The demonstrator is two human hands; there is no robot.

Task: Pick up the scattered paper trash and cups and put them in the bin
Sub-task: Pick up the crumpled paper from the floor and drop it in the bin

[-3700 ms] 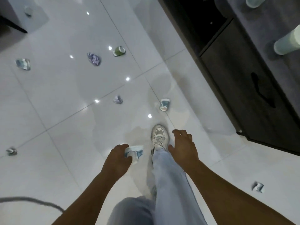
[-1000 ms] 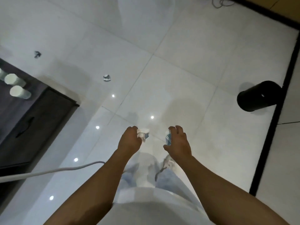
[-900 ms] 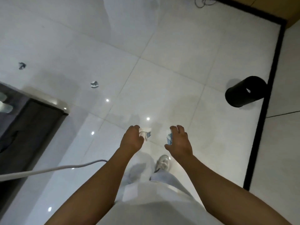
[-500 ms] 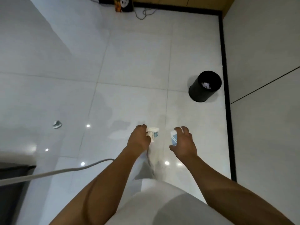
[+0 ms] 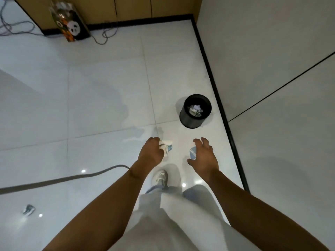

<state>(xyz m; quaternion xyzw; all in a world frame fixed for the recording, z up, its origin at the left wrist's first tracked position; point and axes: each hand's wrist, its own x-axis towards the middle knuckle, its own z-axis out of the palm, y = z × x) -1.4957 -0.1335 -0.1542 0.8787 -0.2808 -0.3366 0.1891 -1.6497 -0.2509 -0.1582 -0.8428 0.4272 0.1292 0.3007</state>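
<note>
White tile floor (image 5: 90,105), bin (image 5: 196,113) now centre-right, nearer than half second ago. Left hand (image 5: 151,153) grips crumpled cup (image 5: 165,146); right hand (image 5: 204,156) fingers curl round cup (image 5: 192,152). Drop-off imminent. Scrap (image 5: 28,209) remains lower left.

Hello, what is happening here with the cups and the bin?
A person is clearing litter off the floor. The left hand grips a crumpled cup, and the right hand holds another cup. The black bin stands ahead by the wall with trash inside. One scrap lies behind.
</note>
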